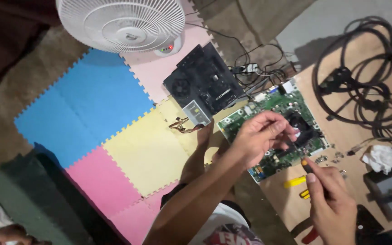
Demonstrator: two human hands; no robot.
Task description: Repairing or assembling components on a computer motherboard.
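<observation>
1. Interlocking foam floor mats (91,104) in blue, pink and yellow cover the middle of the floor.
2. Bare grey-brown floor (19,86) surrounds them.
3. A white round-grilled fan (121,22) stands at the top edge.
4. Light is dim and indoor.

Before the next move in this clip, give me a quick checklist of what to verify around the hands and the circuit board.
1. Green circuit board flat on the brown board: ok.
2. Left hand over the circuit board: ok; contact cannot tell.
3. Right hand grips a black-and-orange screwdriver: ok.
4. Screwdriver tip on a screw: cannot tell.
5. Loose small screws lie beside the circuit board: ok.
</observation>
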